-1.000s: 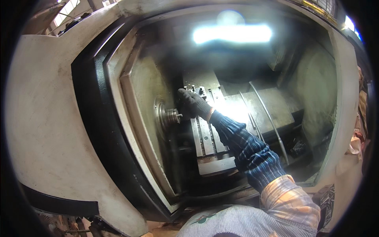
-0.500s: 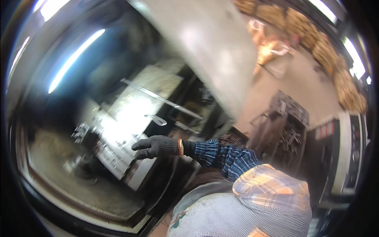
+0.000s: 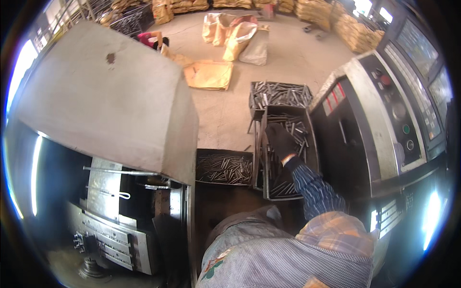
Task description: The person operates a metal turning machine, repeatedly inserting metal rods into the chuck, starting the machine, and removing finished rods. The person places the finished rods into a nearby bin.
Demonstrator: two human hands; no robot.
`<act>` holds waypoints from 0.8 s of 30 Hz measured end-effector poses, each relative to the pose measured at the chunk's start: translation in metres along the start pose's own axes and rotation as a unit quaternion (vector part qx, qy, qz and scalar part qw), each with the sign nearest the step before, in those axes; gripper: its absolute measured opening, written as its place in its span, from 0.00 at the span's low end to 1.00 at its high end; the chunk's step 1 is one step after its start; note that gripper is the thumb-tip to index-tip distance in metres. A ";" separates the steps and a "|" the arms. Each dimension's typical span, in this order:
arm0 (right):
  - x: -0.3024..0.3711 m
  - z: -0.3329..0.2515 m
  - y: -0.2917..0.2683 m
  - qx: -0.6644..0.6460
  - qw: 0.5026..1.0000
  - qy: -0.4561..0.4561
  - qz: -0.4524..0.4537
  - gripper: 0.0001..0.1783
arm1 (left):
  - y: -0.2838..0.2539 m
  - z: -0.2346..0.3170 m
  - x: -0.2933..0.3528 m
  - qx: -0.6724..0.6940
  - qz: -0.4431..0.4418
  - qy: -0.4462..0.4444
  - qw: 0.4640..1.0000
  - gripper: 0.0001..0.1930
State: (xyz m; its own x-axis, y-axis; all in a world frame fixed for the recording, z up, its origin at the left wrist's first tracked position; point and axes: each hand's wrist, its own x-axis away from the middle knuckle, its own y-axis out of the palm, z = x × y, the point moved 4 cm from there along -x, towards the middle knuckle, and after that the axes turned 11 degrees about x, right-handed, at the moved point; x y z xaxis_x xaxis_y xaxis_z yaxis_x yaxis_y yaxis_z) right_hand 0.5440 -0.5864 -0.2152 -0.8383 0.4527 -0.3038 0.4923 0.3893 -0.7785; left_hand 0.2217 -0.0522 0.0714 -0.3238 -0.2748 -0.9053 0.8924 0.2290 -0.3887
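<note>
My right hand [image 3: 282, 140], in a dark knit glove with a light band at the wrist, reaches down into a long dark metal bin [image 3: 313, 144]. The forearm has a dark blue striped cuff. Short grey metal rods [image 3: 300, 130] lie loose in the bin, beside and beneath the glove. The fingers blend into the dark bin, so whether they grip a rod cannot be made out. My left hand is out of view.
On the left stands a machine with a grey cover [image 3: 110, 96] and slotted metal plate [image 3: 108, 237]. More rods fill a far bin [image 3: 251, 98] and a low tray [image 3: 199, 181]. A control panel [image 3: 403, 113] is at right. Sacks [image 3: 235, 41] and another person [image 3: 149, 38] are beyond.
My view has swung right, away from the machine's lit interior. My right hand has moved from beside the slotted plate to inside the bin of rods.
</note>
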 end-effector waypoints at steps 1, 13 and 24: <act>-0.003 0.044 0.016 0.093 0.994 0.015 -0.053 0.17 | 0.003 0.011 -0.003 -0.004 -0.016 0.010 1.000 0.21; -0.012 0.151 0.123 0.228 0.946 0.041 -0.228 0.14 | 0.053 0.154 -0.001 0.191 -0.226 0.135 0.946 0.21; 0.143 0.120 -0.167 -0.568 0.760 0.227 -0.220 0.17 | 0.084 0.344 0.066 0.596 -0.276 0.246 0.713 0.17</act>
State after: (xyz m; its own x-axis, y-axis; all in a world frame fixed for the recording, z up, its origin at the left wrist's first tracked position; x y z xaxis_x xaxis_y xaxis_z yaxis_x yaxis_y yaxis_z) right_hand 0.3143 -0.6825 -0.1946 -0.9396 0.2092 0.2709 0.2897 0.9076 0.3040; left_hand 0.3832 -0.3722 0.0380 -0.5373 0.4123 -0.7357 0.1241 -0.8242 -0.5525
